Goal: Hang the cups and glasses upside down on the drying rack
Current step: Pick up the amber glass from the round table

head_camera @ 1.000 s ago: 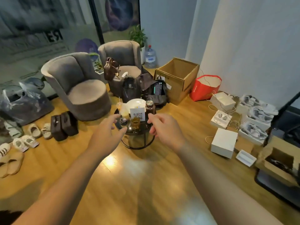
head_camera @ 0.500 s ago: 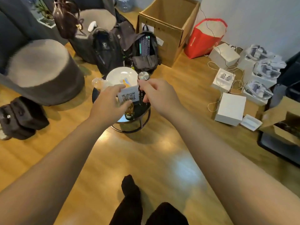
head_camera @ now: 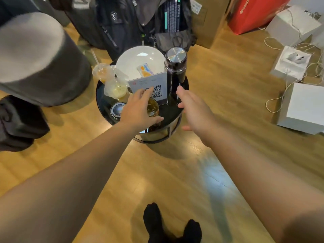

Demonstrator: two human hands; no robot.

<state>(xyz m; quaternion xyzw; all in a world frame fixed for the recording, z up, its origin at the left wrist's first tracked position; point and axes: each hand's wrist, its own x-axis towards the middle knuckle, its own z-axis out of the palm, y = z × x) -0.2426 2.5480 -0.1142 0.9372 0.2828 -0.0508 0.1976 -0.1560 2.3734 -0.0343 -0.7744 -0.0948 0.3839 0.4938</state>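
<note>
An amber glass (head_camera: 152, 107) stands upright on the small round black table (head_camera: 172, 118), just in front of a QR-code card (head_camera: 157, 88). My left hand (head_camera: 138, 109) reaches over it with fingers spread, thumb on the near side and fingertips by the card; the hand hides most of the glass. To the right of the glass, my right hand (head_camera: 194, 109) hovers open above the table's edge, near the base of a tall black flask (head_camera: 175, 71). I see no drying rack.
The table also holds a white plate (head_camera: 133, 62) with a snack packet, two plastic drink cups (head_camera: 115, 86) and a small round metal piece (head_camera: 117, 109). A grey armchair (head_camera: 35, 55), black backpacks, a cardboard box and white boxes with cables surround it on the wooden floor.
I have stepped closer and look down more steeply. My left hand has lowered over the amber glass; my right hand has spread open and shifted right, off the flask.
</note>
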